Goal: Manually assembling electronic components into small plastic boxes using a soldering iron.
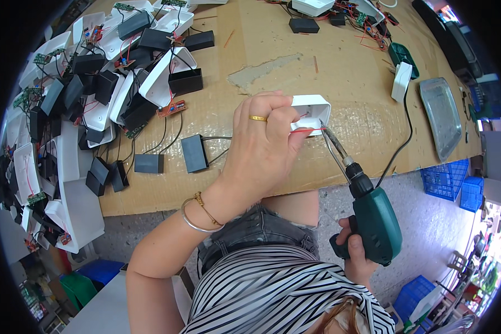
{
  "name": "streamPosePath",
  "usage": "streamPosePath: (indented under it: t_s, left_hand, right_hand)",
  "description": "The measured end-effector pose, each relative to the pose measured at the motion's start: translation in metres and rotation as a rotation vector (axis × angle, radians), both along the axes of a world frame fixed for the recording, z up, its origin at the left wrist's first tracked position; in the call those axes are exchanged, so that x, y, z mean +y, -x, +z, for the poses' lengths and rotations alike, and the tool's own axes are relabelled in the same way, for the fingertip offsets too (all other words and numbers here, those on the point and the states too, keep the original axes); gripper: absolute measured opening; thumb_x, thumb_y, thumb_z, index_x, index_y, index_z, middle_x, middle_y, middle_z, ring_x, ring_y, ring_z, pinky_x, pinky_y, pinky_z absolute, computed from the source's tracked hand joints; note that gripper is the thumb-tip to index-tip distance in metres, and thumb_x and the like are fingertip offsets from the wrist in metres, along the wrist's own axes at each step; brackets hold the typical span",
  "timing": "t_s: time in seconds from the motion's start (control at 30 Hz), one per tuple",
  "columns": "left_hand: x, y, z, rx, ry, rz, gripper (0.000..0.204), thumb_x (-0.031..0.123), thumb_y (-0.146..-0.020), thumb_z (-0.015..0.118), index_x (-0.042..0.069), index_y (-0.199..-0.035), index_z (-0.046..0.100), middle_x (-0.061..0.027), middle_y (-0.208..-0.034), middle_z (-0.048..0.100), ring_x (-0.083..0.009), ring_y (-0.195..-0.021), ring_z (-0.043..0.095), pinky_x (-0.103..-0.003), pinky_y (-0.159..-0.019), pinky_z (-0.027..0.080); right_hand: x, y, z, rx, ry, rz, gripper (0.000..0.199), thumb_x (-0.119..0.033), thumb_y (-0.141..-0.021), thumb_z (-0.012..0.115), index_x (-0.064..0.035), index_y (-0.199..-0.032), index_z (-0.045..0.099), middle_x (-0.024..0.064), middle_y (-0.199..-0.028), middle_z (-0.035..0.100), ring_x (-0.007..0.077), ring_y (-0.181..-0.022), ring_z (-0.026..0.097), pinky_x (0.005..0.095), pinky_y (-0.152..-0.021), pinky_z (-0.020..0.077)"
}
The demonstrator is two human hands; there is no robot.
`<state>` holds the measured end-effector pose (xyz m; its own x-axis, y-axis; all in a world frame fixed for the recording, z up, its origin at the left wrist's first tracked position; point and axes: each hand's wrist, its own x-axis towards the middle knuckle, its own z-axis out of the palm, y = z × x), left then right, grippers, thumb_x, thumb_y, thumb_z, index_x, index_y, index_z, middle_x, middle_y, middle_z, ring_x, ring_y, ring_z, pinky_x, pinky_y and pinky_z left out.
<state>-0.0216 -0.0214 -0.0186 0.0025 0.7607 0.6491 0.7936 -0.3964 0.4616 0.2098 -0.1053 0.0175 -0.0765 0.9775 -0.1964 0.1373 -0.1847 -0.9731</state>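
My left hand (264,133) is closed around a white plastic casing (317,106) at the table's front part, its open side facing right. A red wire (306,130) runs out by my thumb and fingertips across the casing's opening. My right hand (355,247) grips the handle of a dark green soldering gun (376,222). Its metal tip and thin feed tube reach up to the casing's edge beside the red wire. Whether the tip touches the wire I cannot tell. Left of my left hand lies a black box (194,153), with two black cables running toward that hand.
White casings with black boxes, circuit boards and wires heap the left side (103,111). More parts (304,25) lie at the far edge. At the right are a metal tray (441,117), a green holder (402,59) and a white block (401,82) with a black cord. Blue crates (445,179) stand below.
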Motion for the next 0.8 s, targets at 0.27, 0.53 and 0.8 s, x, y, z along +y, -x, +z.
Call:
streamPosePath:
  t_s: [0.27, 0.53, 0.8]
  left_hand:
    - [-0.002, -0.002, 0.006, -0.031, 0.017, -0.047, 0.034, 0.009, -0.075, 0.069, 0.005, -0.098, 0.044, -0.0161, -0.107, 0.046, -0.0353, -0.103, 0.048, -0.042, -0.085, 0.039]
    - [0.005, -0.007, 0.0, -0.025, -0.009, 0.055, 0.016, 0.008, -0.077, 0.062, 0.004, -0.088, 0.051, -0.0124, -0.099, 0.048, -0.032, -0.095, 0.05, -0.043, -0.08, 0.04]
    - [0.006, -0.013, 0.007, 0.129, 0.048, 0.197, 0.013, 0.006, -0.069, 0.057, 0.005, -0.083, 0.057, -0.0086, -0.097, 0.049, -0.0276, -0.093, 0.048, -0.04, -0.081, 0.038]
  right_hand:
    - [-0.002, -0.002, 0.001, -0.019, 0.027, -0.004, 0.054, -0.029, -0.082, 0.064, 0.0052, -0.12, 0.044, 0.0152, -0.091, 0.063, 0.0126, -0.063, 0.055, 0.0269, -0.06, 0.0444]
    - [0.002, 0.003, 0.005, 0.029, 0.042, 0.06, 0.036, -0.025, -0.087, 0.059, 0.0036, -0.108, 0.055, 0.0021, -0.076, 0.053, 0.0097, -0.071, 0.049, 0.0237, -0.066, 0.0396]
    - [0.008, 0.006, -0.006, 0.005, -0.04, -0.006, 0.053, -0.026, -0.083, 0.063, 0.0057, -0.121, 0.044, 0.0148, -0.091, 0.062, 0.0123, -0.063, 0.054, 0.0263, -0.06, 0.0444]
